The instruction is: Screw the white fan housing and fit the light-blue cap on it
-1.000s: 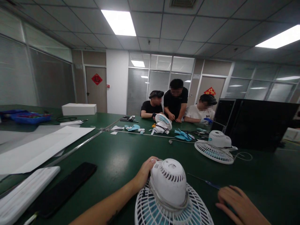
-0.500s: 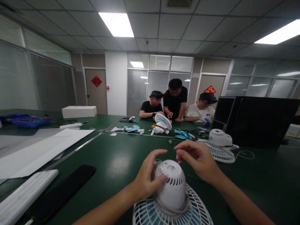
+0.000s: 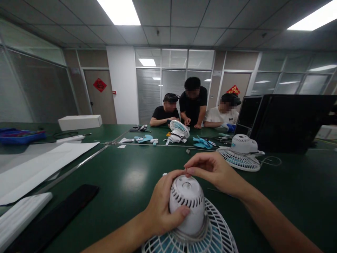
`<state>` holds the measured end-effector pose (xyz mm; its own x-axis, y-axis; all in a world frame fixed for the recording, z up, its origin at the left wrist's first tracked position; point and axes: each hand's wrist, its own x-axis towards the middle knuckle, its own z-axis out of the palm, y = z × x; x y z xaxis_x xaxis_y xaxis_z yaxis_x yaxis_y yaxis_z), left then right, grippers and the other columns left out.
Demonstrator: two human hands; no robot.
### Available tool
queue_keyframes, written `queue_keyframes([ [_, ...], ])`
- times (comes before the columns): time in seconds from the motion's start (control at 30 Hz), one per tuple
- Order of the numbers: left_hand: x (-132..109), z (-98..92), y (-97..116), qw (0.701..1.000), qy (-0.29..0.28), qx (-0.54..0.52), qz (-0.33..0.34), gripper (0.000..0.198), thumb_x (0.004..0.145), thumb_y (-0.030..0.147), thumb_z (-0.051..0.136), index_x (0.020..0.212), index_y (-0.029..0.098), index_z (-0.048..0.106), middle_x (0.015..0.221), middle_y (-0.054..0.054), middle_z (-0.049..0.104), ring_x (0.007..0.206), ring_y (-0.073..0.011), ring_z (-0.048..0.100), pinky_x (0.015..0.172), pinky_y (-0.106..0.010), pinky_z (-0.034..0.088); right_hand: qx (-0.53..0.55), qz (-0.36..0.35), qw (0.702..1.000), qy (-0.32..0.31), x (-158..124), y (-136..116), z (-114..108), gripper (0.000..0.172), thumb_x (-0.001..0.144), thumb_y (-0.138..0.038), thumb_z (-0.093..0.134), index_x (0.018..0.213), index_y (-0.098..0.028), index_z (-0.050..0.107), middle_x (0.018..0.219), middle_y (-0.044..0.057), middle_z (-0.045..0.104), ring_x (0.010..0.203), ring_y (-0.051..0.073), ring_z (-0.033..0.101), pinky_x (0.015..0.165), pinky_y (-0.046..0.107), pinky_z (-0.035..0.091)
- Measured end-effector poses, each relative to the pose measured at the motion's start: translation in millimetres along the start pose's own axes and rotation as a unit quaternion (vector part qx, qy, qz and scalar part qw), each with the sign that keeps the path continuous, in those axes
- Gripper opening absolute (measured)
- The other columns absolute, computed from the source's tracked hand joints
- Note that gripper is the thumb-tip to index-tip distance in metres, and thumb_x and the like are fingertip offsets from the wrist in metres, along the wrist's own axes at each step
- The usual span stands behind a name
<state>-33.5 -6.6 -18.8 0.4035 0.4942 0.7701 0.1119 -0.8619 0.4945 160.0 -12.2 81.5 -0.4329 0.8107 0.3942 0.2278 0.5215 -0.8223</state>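
A small white fan [image 3: 188,218] lies face down on the green table [image 3: 126,182], its round motor housing pointing up and its grille with blue blades underneath. My left hand [image 3: 163,207] is wrapped round the left side of the housing, thumb across its front. My right hand [image 3: 210,170] hovers over the top of the housing with fingers pinched together; whatever sits between the fingertips is too small to make out.
A second white fan [image 3: 240,153] lies face down to the right, beside a black monitor [image 3: 286,121]. A black slab [image 3: 52,219] and white sheets [image 3: 39,165] lie to the left. Three people work at the far end around another fan [image 3: 177,131].
My right hand rose from the table at the right and came over the top of the housing, fingers pinching. My left hand closed further round the housing. The view tilted up slightly.
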Motion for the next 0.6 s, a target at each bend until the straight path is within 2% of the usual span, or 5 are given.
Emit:
queue_keyframes([
  [0.1,-1.4,0.0,-0.3,1.0,0.003,0.012,0.004,0.06,0.088,0.06,0.05,0.135,0.025,0.04,0.12,-0.01,0.059,0.104,-0.0296,0.06,0.089,-0.043,0.045,-0.121,-0.021,0.992,-0.014,-1.3,-7.3,-0.4,0.008,0.081,-0.027,0.072,0.08,-0.02,0.074,0.078,0.001,0.073,0.073,0.014,0.065,0.068,0.028,0.048],
  [0.2,-3.6,1.0,-2.3,1.0,0.006,0.015,0.0,0.062,0.088,0.061,0.05,0.136,0.024,0.038,0.122,-0.011,0.058,0.105,-0.0305,0.059,0.089,-0.044,0.045,-0.176,-0.032,0.984,-0.019,-2.8,-11.1,3.0,0.005,0.081,-0.025,0.072,0.079,-0.021,0.073,0.077,-0.002,0.072,0.074,0.013,0.063,0.069,0.027,0.044],
  [0.4,-6.6,4.1,-2.6,1.0,0.017,0.015,-0.017,0.07,0.084,0.059,0.055,0.14,0.023,0.033,0.131,-0.013,0.054,0.114,-0.0328,0.056,0.094,-0.047,0.045,-0.187,-0.058,0.98,0.037,0.1,0.0,18.7,0.012,0.083,-0.024,0.07,0.072,-0.018,0.069,0.071,-0.002,0.069,0.07,0.013,0.063,0.067,0.026,0.044],
  [0.6,-2.1,2.6,8.6,0.997,0.0,0.035,-0.074,0.078,0.077,0.047,0.064,0.14,0.021,0.026,0.128,-0.016,0.058,0.113,-0.0343,0.058,0.095,-0.051,0.045,-0.197,-0.048,0.979,0.021,0.3,1.9,20.2,0.017,0.083,-0.025,0.069,0.068,-0.018,0.066,0.068,-0.002,0.065,0.068,0.013,0.059,0.065,0.027,0.042],
])
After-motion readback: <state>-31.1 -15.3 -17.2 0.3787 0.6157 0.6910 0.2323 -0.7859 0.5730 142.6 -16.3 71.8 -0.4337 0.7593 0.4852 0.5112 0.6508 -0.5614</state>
